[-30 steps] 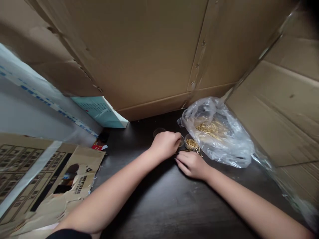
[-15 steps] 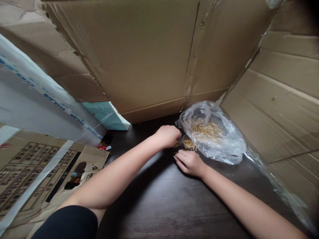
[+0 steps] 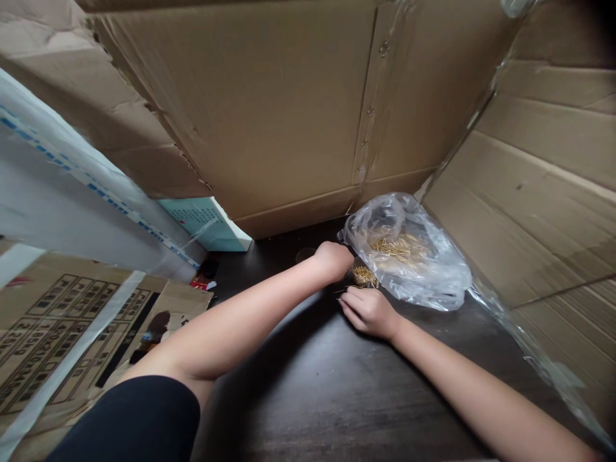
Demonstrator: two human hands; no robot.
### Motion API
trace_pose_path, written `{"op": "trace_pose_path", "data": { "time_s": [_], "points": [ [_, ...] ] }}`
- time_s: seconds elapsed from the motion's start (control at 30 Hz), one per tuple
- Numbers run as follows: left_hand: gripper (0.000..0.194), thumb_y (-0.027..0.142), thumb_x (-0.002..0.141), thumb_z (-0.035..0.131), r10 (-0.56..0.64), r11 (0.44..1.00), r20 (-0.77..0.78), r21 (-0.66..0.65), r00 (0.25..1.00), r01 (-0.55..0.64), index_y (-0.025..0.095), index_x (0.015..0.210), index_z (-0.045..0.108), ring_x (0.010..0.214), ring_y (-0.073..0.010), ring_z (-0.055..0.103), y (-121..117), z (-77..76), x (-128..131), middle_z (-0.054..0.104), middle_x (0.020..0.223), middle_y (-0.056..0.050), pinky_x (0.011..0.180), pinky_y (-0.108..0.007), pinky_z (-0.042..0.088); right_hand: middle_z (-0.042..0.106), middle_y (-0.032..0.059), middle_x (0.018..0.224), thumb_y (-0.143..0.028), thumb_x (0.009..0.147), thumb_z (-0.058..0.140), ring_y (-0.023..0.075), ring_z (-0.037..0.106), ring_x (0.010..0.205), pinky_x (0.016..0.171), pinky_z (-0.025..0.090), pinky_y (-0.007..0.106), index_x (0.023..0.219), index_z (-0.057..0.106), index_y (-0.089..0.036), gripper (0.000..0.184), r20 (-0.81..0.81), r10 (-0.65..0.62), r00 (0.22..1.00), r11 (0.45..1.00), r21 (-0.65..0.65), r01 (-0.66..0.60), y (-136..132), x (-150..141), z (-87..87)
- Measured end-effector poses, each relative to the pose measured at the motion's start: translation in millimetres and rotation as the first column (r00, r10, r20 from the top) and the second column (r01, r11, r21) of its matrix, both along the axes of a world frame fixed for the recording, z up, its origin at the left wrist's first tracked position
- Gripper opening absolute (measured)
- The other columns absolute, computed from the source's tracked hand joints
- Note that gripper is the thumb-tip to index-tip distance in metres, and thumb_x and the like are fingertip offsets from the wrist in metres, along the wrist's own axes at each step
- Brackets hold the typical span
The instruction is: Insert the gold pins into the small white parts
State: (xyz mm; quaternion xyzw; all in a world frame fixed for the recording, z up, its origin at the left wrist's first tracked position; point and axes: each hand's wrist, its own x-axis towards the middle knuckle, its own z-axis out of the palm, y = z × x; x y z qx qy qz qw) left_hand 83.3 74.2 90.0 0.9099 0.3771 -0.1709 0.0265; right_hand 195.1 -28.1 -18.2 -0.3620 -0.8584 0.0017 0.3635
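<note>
My left hand [image 3: 335, 260] is closed over the dark table, beside a small container of gold-coloured pins [image 3: 364, 276]. Its fingertips point down and away, so whatever they pinch is hidden. Just nearer to me, my right hand [image 3: 368, 312] rests low on the table with its fingers curled together; a few thin gold pins lie by its fingertips, and I cannot make out what is between them. Behind the right hand lies a clear plastic bag [image 3: 440, 276] with a heap of gold pins [image 3: 392, 248] in it.
Tall cardboard panels [image 3: 269, 115] wall off the back and right of the dark table [image 3: 308, 398]. A light-blue box [image 3: 206, 221] stands at the back left, near a printed carton [image 3: 62, 327]. A round clear rim [image 3: 305, 255] shows behind my left wrist.
My left hand has shifted slightly right, toward the container of pins, uncovering a clear round rim behind the wrist. The right hand stays almost in place. The view has turned a little.
</note>
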Motion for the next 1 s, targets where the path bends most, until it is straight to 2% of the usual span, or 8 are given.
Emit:
{"op": "trace_pose_path", "data": {
  "time_s": [0.1,0.23,0.33,0.4,0.5,0.6,0.83,1.0],
  "points": [
    [0.016,0.010,0.080,0.073,-0.024,1.000,-0.043,0.011,0.999,0.025,0.010,0.095,0.080,0.100,-0.0344,0.073,0.5,2.0,1.2,0.076,0.098,-0.022,0.086,-0.037,0.056,0.058,0.0031,0.070,-0.019,0.100,0.048,0.0148,0.051,0.060,0.057,0.038,0.029,0.081,0.063,-0.016,0.025,-0.090,-0.045,0.995,0.998,-0.052,0.040,-6.0,1.0,6.6],
    [0.016,0.013,0.076,0.076,-0.049,0.999,-0.032,0.005,0.998,0.050,0.013,0.091,0.081,0.093,-0.0307,0.074,4.2,7.3,-1.3,0.077,0.094,-0.018,0.080,-0.032,0.056,0.064,0.0053,0.077,-0.017,0.104,0.043,0.0164,0.060,0.068,0.063,0.048,0.029,0.092,0.062,-0.016,0.023,-0.267,-0.178,0.947,0.979,-0.140,0.145,-27.8,-2.2,23.0],
    [0.016,0.017,0.076,0.073,-0.059,0.998,0.024,0.007,0.998,0.059,0.017,0.089,0.082,0.087,-0.0280,0.073,6.7,12.0,-8.9,0.077,0.093,-0.014,0.075,-0.030,0.053,0.068,0.0060,0.080,-0.021,0.102,0.050,0.0184,0.064,0.071,0.066,0.051,0.031,0.089,0.062,-0.018,0.018,-0.476,-0.283,0.833,0.953,-0.238,0.187,-42.0,-1.8,28.3],
    [0.019,0.020,0.079,0.069,-0.056,0.998,0.076,0.024,0.995,0.055,0.022,0.092,0.082,0.087,-0.0259,0.073,6.6,14.0,-17.2,0.078,0.095,-0.010,0.072,-0.029,0.051,0.070,0.0060,0.082,-0.023,0.101,0.053,0.0194,0.067,0.074,0.067,0.052,0.031,0.089,0.064,-0.019,0.017,-0.544,-0.330,0.772,0.940,-0.269,0.212,-44.9,2.0,25.3],
    [0.023,0.026,0.084,0.064,-0.041,0.998,0.148,0.058,0.988,0.033,0.029,0.100,0.081,0.089,-0.0231,0.072,3.1,13.1,-31.8,0.078,0.099,-0.005,0.070,-0.027,0.048,0.072,0.0063,0.083,-0.026,0.102,0.053,0.0208,0.068,0.075,0.069,0.054,0.032,0.090,0.066,-0.019,0.018,-0.551,-0.365,0.750,0.928,-0.279,0.247,-41.9,9.0,16.5],
    [0.025,0.026,0.088,0.059,-0.025,0.997,0.164,0.077,0.986,0.012,0.029,0.102,0.080,0.090,-0.0227,0.072,-0.9,8.6,-39.5,0.078,0.101,-0.005,0.069,-0.027,0.047,0.073,0.0068,0.085,-0.027,0.101,0.054,0.0217,0.069,0.077,0.069,0.054,0.033,0.091,0.067,-0.019,0.018,-0.549,-0.367,0.751,0.927,-0.282,0.247,-38.0,11.7,10.7],
    [0.013,0.018,0.070,0.076,-0.056,0.998,0.049,0.008,0.997,0.056,0.018,0.082,0.081,0.080,-0.0274,0.072,2.1,5.1,-12.3,0.077,0.086,-0.012,0.066,-0.029,0.048,0.073,0.0077,0.083,-0.027,0.101,0.054,0.0213,0.069,0.074,0.066,0.053,0.033,0.088,0.067,-0.018,0.020,-0.539,-0.365,0.759,0.928,-0.279,0.248,-36.8,6.4,10.0],
    [0.014,0.018,0.074,0.072,-0.052,0.999,0.098,0.004,0.994,0.052,0.021,0.085,0.081,0.082,-0.0235,0.071,1.2,8.8,-11.4,0.077,0.087,-0.009,0.069,-0.027,0.048,0.072,0.0067,0.082,-0.029,0.101,0.054,0.0206,0.068,0.073,0.066,0.052,0.032,0.087,0.067,-0.018,0.021,-0.536,-0.408,0.739,0.911,-0.297,0.288,-34.9,10.0,10.5]
  ]
}}
